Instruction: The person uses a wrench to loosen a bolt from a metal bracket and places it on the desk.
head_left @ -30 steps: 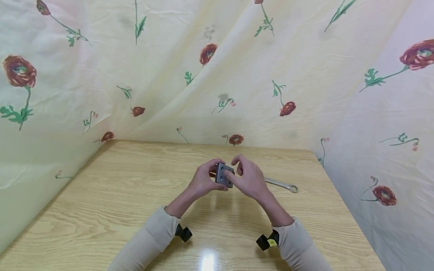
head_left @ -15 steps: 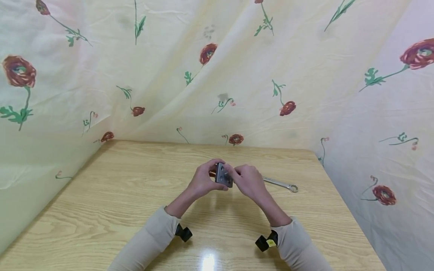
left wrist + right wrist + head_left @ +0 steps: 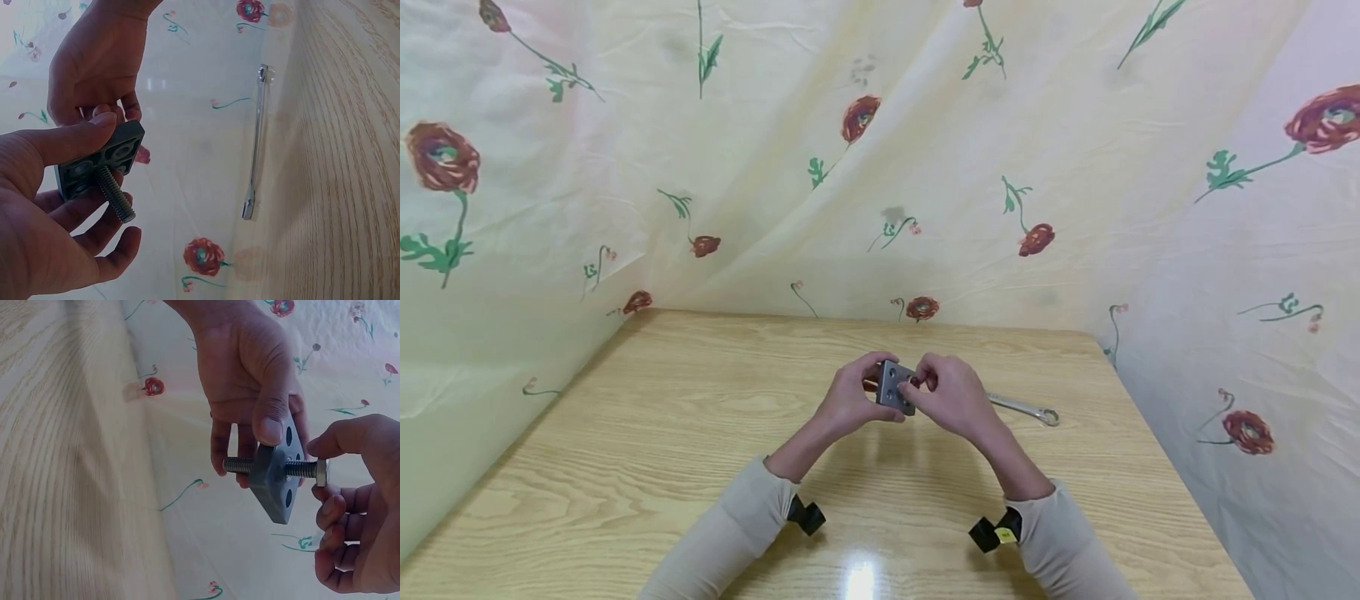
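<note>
Above the table, my left hand [image 3: 846,400] grips a dark grey square plate [image 3: 272,481] with several holes, thumb on one face and fingers behind. A hex-head bolt [image 3: 321,473] runs through the plate's middle. Its threaded end [image 3: 115,197] sticks out on the side facing the left wrist view, while a stretch of thread shows between the head and the plate on the other side. My right hand [image 3: 955,396] has its thumb and curled index finger around the bolt's head; its other fingers are curled in.
A combination wrench [image 3: 1022,408] lies on the wooden table [image 3: 737,367], just right of and beyond the right hand. Flower-patterned cloth [image 3: 760,167] hangs behind the table and along both sides. A small black wrist camera [image 3: 811,518] hangs below the left sleeve.
The right hand's thumb and fingers move back and forth at the bolt, curling closed half a second ago and now back around its head. The left hand and plate stay in place.
</note>
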Tool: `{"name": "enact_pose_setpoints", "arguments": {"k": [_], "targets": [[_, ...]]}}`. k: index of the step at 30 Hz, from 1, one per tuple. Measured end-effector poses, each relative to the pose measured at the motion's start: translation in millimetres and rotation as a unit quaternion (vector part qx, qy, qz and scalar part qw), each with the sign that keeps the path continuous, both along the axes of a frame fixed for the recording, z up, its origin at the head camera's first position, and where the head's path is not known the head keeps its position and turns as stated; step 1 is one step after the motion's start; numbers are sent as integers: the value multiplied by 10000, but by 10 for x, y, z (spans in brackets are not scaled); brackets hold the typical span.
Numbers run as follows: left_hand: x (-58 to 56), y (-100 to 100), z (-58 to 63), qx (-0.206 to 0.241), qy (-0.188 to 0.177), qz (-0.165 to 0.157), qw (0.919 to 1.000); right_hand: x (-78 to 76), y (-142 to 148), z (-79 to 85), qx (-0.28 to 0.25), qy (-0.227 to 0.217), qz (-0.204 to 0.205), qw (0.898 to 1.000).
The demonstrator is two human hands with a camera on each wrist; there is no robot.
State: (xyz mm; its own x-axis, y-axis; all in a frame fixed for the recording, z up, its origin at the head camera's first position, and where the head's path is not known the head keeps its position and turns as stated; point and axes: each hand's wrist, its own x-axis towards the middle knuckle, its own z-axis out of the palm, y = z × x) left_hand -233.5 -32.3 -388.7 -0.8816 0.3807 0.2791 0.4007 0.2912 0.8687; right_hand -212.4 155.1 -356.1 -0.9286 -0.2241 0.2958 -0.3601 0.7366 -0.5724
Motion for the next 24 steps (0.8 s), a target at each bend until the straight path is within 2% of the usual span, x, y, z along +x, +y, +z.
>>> {"name": "enact_pose_setpoints", "arguments": {"k": [12,20,22,24], "targets": [[5,17,-15,-31,55,-78,9999,5,23,12,-117,174,423,9989],[0,19,-17,-39,100,-77,9999,26,27,11,-131,400,861,9954],[-1,17,-13,-44,106,-69,9999,29,28,15,-254,425,859,9951],[-2,11,-10,-44,102,-65,9999,27,26,17,-395,390,659,9963]]}}
